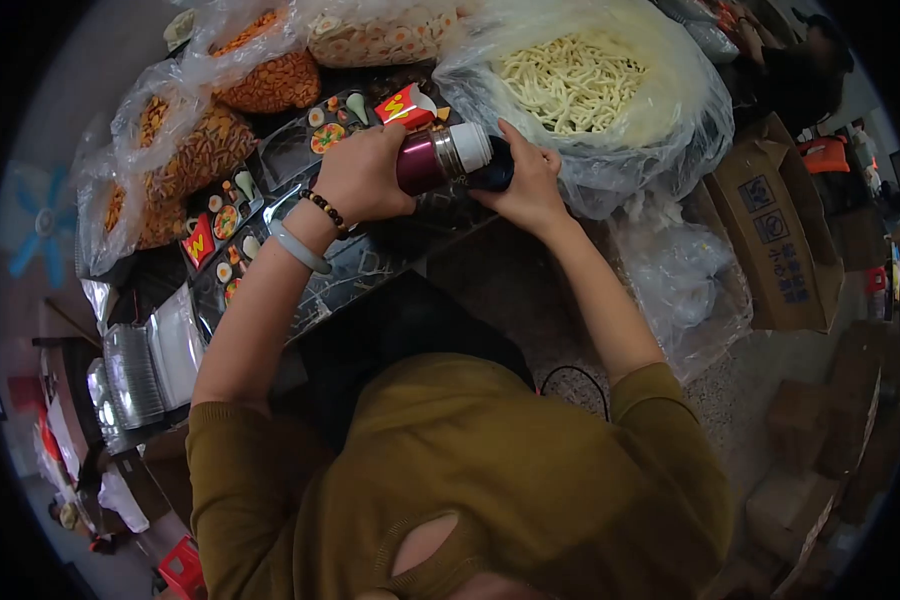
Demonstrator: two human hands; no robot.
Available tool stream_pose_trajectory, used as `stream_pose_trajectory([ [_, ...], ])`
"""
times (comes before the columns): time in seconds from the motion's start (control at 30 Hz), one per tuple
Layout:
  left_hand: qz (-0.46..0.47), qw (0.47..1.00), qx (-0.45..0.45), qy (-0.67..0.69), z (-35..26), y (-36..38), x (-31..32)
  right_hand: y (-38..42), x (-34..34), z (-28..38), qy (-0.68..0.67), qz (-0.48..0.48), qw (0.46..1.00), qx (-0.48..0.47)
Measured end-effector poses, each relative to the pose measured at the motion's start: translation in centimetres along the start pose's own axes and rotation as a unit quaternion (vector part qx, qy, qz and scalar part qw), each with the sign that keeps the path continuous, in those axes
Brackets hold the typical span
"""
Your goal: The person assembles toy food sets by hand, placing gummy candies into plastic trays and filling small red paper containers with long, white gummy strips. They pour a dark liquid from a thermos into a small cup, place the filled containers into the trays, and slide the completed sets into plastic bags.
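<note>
Left hand (363, 175) gripping maroon flask (422, 164), tilting it over above patterned tabletop (345, 285); white top (470, 147) pointing right, near dark cap (494, 170); right hand (533, 187) grasping cap. Probably working best holding flask steady, lining cap up squarely, avoiding bag of pale strips (575, 85).

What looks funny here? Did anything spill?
I can't see any spill. The oddest thing is the purple-red flask: the left hand holds it tipped sideways, near open bags of food. Its white neck points at the dark cup or lid in the right hand.
</note>
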State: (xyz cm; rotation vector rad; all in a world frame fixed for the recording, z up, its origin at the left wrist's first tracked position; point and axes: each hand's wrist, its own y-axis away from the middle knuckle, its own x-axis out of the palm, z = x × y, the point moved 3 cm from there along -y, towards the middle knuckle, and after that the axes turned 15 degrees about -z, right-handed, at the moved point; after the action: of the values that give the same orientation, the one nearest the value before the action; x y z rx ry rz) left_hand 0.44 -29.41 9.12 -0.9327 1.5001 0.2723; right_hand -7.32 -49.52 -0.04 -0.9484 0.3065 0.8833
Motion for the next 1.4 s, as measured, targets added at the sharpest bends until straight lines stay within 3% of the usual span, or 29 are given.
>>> stream_pose_trajectory([
  [0.2, 0.056, 0.995, 0.05, -0.067, -0.7, -1.8, -1.3, 0.0, 0.0, 0.1, -0.023, 0.017, 0.999, 0.03],
  [0.43, 0.042, 0.983, 0.135, -0.116, -0.9, -3.7, -2.5, 0.7, 0.8, -0.8, -0.047, 0.009, 0.998, 0.046],
  [1.4, 0.049, 0.963, 0.215, -0.152, -3.1, -6.6, -4.6, 2.7, 1.5, -4.1, -0.086, 0.012, 0.994, 0.07],
])
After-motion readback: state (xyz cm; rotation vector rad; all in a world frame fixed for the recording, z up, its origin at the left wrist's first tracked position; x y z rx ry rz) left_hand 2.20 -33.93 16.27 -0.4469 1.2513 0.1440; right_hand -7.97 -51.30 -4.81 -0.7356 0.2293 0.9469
